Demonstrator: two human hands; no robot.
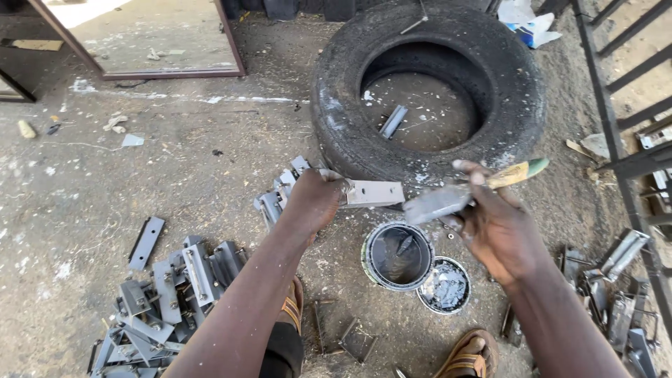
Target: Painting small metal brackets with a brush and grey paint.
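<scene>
Grey metal plate (374, 193) sits pinched in the closed fingers of the left hand (315, 199), held above the open paint tin (399, 255). Right hand (493, 224) fingers wrap the paintbrush (469, 192), bristles touching the plate's right end. Beside the tin lies its lid (446, 285). Far behind rests an old tyre (427, 91); a heap of grey brackets (168, 301) lies near left.
</scene>
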